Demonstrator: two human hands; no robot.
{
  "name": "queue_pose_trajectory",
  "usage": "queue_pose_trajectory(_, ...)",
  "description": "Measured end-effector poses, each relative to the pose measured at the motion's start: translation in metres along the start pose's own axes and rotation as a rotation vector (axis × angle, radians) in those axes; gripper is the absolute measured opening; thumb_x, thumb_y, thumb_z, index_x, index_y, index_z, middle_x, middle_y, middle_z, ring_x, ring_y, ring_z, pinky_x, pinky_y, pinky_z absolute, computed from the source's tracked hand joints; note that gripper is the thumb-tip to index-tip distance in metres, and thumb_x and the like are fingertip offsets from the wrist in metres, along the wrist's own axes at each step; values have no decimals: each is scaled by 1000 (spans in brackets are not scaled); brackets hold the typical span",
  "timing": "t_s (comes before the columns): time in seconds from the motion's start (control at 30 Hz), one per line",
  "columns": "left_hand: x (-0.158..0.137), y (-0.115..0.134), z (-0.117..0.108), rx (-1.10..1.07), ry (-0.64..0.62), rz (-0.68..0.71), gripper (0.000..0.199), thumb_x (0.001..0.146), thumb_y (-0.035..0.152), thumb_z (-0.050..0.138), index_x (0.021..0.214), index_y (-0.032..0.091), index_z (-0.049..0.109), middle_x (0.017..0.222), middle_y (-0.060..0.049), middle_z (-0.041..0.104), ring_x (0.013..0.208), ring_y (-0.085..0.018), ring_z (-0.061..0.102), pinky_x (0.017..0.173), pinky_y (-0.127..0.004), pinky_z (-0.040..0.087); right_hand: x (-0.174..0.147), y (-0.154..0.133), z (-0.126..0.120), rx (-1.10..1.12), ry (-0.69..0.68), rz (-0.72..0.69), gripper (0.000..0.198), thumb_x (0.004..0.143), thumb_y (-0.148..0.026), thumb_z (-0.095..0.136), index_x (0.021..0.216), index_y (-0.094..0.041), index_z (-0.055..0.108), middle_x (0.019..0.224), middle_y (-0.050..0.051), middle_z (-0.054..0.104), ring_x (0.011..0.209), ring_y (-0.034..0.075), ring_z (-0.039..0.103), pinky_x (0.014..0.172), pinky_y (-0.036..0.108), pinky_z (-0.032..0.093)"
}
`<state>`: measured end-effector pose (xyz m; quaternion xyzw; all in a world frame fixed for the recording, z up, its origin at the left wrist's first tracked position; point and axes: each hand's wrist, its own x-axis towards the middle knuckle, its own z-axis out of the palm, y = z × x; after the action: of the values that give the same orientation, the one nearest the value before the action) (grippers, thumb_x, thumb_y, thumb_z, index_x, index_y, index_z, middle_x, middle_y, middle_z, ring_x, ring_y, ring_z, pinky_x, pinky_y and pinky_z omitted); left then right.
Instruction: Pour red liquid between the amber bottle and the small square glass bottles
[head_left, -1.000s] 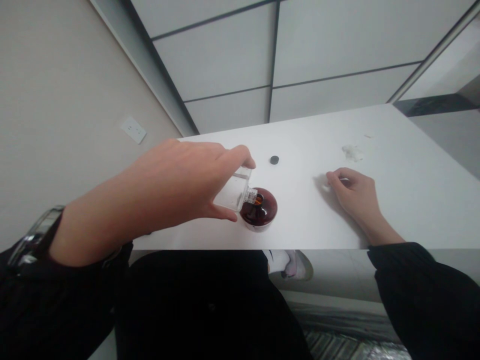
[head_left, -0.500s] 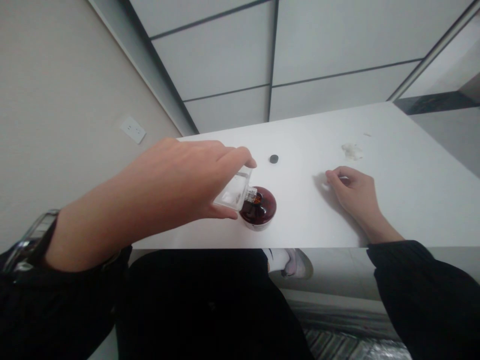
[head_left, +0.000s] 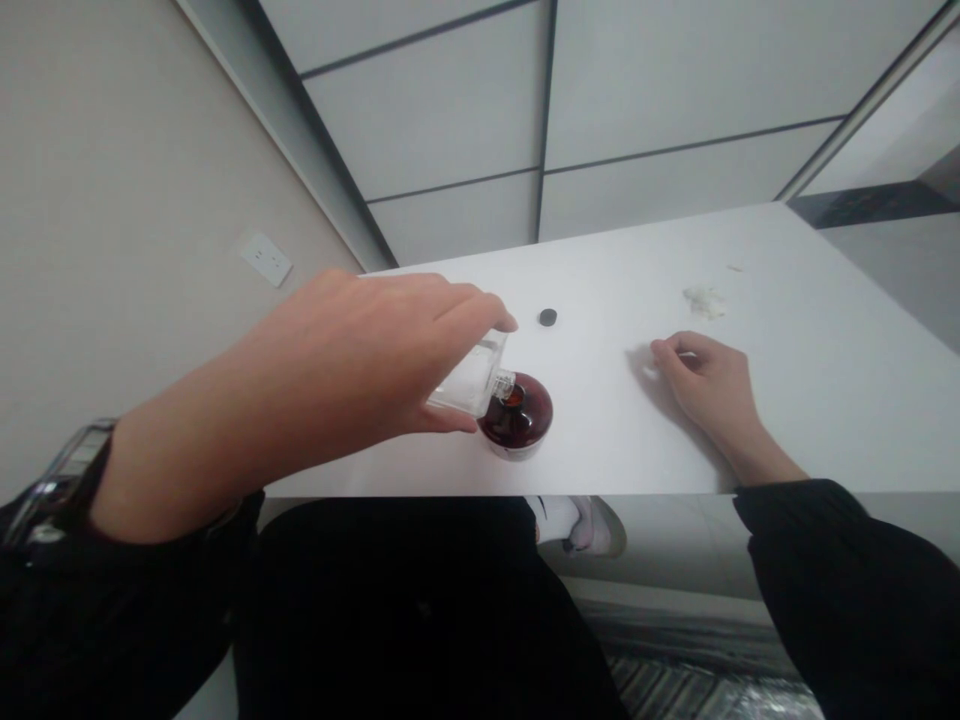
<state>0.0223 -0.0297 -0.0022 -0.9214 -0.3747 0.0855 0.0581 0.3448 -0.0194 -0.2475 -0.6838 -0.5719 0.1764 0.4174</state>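
Note:
My left hand is closed around a clear glass bottle, tilted so that its neck points right and down. The neck's tip is just over the open mouth of a dark brown, round-shouldered bottle, which stands upright near the table's front edge. Whether the two rims touch I cannot tell. To the right, my right hand rests on the table with its fingers curled and thumb against them. Something small and pale may show at its fingertips, but I cannot make it out.
On the white table, a small dark cap lies behind the brown bottle. Crumpled, whitish scraps lie beyond my right hand. Sliding panels stand behind the table, and a wall socket is at the left.
The clear bottle and my left hand have shifted very slightly; the neck stays over the brown bottle's mouth. My right hand has barely moved.

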Motion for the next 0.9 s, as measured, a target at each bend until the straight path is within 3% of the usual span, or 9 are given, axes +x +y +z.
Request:
queue_pose_trajectory(0.2, 2, 5, -5, 129, -44, 13, 44, 98, 35, 65, 141, 26, 63, 135, -9, 75, 114, -34, 74, 80, -41, 59, 0, 1, 0, -2, -6, 6, 34, 87, -54, 58, 65, -28, 56, 64, 4, 64, 66, 26, 62, 69, 41, 47)
queue_pose_trajectory(0.33, 2, 6, -7, 143, -57, 15, 49, 95, 39, 70, 142, 27, 62, 136, -9, 75, 114, -35, 74, 83, -41, 60, 1, 0, -1, 2, -7, 23, 30, 86, -50, 58, 66, -28, 56, 66, 5, 65, 67, 27, 63, 70, 43, 47)
queue_pose_trajectory(0.57, -2, 6, -8, 163, -48, 31, 41, 100, 34, 61, 140, 24, 62, 132, -11, 74, 108, -34, 74, 88, -44, 60, 2, 1, -2, -15, -23, 26, 32, 87, -51, 57, 66, -27, 56, 66, 4, 64, 69, 27, 63, 72, 42, 47)
queue_pose_trajectory(0.8, -5, 5, -7, 162, 7, 90, 38, 98, 35, 65, 134, 23, 63, 131, -12, 75, 103, -33, 75, 75, -40, 60, 3, 1, -1, -19, -22, 31, 31, 86, -51, 57, 66, -27, 56, 66, 5, 64, 68, 27, 63, 71, 42, 47)
queue_pose_trajectory(0.9, -4, 3, -3, 135, 15, 61, 39, 96, 42, 68, 133, 27, 65, 131, -9, 75, 103, -32, 75, 78, -40, 60, 2, 1, -1, -20, -21, 27, 32, 87, -52, 57, 65, -28, 55, 66, 5, 64, 68, 27, 62, 72, 43, 47)
